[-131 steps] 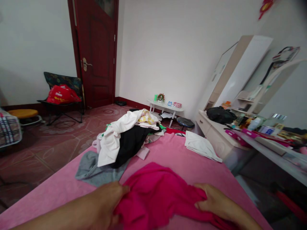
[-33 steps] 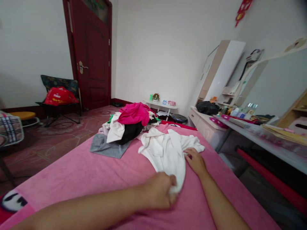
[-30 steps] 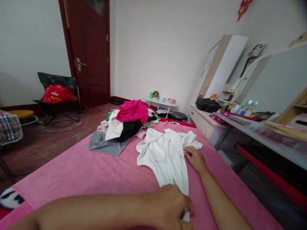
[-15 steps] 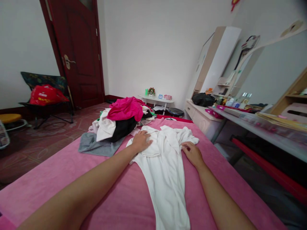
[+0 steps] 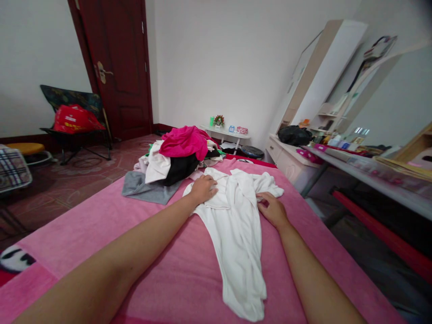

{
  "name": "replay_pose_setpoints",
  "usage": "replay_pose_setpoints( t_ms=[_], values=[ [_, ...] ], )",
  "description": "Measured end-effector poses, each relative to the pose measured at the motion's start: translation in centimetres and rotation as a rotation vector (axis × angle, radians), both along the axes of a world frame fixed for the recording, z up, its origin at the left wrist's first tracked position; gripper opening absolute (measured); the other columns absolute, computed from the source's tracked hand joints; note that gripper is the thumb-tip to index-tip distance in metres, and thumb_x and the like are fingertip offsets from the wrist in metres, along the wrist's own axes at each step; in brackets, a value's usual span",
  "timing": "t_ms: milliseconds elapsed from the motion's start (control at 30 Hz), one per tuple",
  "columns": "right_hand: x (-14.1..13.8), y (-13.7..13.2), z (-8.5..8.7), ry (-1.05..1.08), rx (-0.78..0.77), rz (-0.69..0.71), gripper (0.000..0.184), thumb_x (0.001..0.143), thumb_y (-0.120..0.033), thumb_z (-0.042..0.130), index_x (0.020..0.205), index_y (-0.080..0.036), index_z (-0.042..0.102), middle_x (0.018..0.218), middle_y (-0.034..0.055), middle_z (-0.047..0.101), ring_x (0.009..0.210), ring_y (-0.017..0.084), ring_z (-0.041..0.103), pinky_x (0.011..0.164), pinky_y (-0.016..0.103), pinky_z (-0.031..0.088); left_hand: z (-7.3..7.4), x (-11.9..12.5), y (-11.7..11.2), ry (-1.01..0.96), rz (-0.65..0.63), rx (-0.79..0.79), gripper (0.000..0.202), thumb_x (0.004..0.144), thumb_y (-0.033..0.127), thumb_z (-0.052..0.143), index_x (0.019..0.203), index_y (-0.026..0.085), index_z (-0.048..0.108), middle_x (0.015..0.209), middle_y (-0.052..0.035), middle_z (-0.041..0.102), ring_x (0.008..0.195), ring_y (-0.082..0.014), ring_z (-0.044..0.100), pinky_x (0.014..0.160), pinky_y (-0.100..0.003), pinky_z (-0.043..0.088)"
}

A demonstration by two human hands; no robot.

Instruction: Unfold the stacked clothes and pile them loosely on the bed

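A white top (image 5: 241, 229) lies stretched out and wrinkled on the pink bedspread (image 5: 178, 256), its upper part partly folded over. My left hand (image 5: 204, 189) rests palm down on the upper left of the top, fingers extended over the cloth. At the top's right edge, my right hand (image 5: 272, 209) has its thumb and fingers drawn together, pinching the fabric. Just beyond my left hand is a heap of clothes, with a bright pink garment (image 5: 185, 143) uppermost, and black, white and grey pieces under it.
A grey garment (image 5: 151, 188) sticks out from the heap's near side. To the right stands a long table (image 5: 357, 168) with boxes and bottles. Behind the bed is a low white table (image 5: 224, 131). A folding chair (image 5: 76, 101) holding a red bag (image 5: 78, 119) stands left, near the door (image 5: 118, 67).
My view has turned a little left and down, so the white top's lower end now shows. Both hands remain at nearly the same places on the top.
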State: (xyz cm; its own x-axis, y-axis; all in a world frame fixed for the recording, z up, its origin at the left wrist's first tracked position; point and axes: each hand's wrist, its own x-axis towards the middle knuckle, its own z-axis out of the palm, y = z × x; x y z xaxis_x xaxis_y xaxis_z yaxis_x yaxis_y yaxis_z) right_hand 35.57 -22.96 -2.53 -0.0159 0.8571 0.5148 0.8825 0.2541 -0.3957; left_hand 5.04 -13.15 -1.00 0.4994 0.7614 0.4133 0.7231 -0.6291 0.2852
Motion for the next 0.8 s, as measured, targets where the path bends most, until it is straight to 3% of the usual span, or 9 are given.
replay_pose_setpoints(
  t_ms=[233,367,433,500,567,633,733,800],
  values=[
    [-0.7,-0.4,0.6,-0.055,0.004,0.038,0.017,0.076,-0.022,0.05,0.084,-0.021,0.065,0.091,0.0039,0.067,0.084,0.02,0.061,0.078,0.031,0.046,-0.7,0.8,-0.2,-0.16,0.08,-0.05,0.008,0.075,0.025,0.067,0.08,0.02,0.07,0.081,-0.0048,0.067,0.077,-0.0209,0.062,0.07,-0.029,0.046],
    [-0.4,-0.2,0.5,0.099,0.042,-0.036,0.019,0.079,-0.027,0.045,0.081,-0.02,0.062,0.08,0.0037,0.066,0.075,0.019,0.06,0.073,0.031,0.045,0.9,-0.3,0.9,-0.397,0.154,0.003,0.007,0.082,0.023,0.058,0.08,0.018,0.063,0.077,-0.0023,0.064,0.074,-0.0167,0.06,0.068,-0.025,0.045],
    [0.4,0.0,0.5,0.269,0.15,-0.187,0.021,0.078,-0.031,0.044,0.082,-0.019,0.061,0.079,0.0043,0.066,0.076,0.02,0.06,0.073,0.031,0.046,2.7,-2.3,2.3,-0.541,0.253,0.05,0.02,0.091,0.025,0.04,0.089,0.015,0.058,0.081,-0.0038,0.062,0.074,-0.0154,0.059,0.066,-0.024,0.046],
    [1.6,0.0,0.5,0.464,0.265,-0.458,0.026,0.075,-0.033,0.044,0.088,-0.019,0.062,0.086,0.0059,0.067,0.082,0.021,0.061,0.076,0.031,0.046,4.4,-5.0,4.0,-0.78,0.374,0.087,0.03,0.095,0.026,0.025,0.095,0.014,0.053,0.081,-0.0039,0.057,0.068,-0.0142,0.055,0.059,-0.023,0.045],
    [3.0,-0.3,0.4,0.604,0.318,-0.727,0.031,0.073,-0.031,0.043,0.093,-0.018,0.063,0.095,0.0092,0.067,0.09,0.024,0.061,0.08,0.034,0.046,5.5,-7.8,5.4,-1.112,0.474,0.134,0.027,0.094,0.029,0.028,0.09,0.015,0.051,0.075,-0.0004,0.051,0.059,-0.0125,0.049,0.052,-0.022,0.043],
    [4.1,-0.8,0.3,0.666,0.317,-0.89,0.035,0.073,-0.029,0.041,0.095,-0.016,0.064,0.1,0.0128,0.066,0.095,0.028,0.06,0.083,0.038,0.045,5.7,-9.8,5.9,-1.274,0.515,0.217,0.019,0.09,0.029,0.039,0.082,0.016,0.051,0.07,0.0019,0.048,0.058,-0.0119,0.047,0.053,-0.022,0.043],
    [4.9,-1.4,0.1,0.701,0.306,-0.968,0.033,0.071,-0.027,0.043,0.093,-0.015,0.065,0.098,0.0138,0.067,0.094,0.03,0.061,0.082,0.039,0.045,5.4,-10.5,4.8,-1.012,0.466,0.357,0.01,0.085,0.025,0.05,0.081,0.017,0.055,0.077,-0.0011,0.054,0.071,-0.0158,0.054,0.069,-0.027,0.047],
    [4.5,-1.7,0.3,0.697,0.333,-0.996,0.035,0.071,-0.025,0.045,0.098,-0.017,0.065,0.1,0.0124,0.066,0.094,0.029,0.061,0.083,0.039,0.045,5.4,-9.3,3.1,-0.726,0.364,0.451,0.014,0.082,0.018,0.052,0.093,0.017,0.06,0.097,-0.0077,0.059,0.093,-0.0217,0.056,0.086,-0.035,0.045]
  ],
)
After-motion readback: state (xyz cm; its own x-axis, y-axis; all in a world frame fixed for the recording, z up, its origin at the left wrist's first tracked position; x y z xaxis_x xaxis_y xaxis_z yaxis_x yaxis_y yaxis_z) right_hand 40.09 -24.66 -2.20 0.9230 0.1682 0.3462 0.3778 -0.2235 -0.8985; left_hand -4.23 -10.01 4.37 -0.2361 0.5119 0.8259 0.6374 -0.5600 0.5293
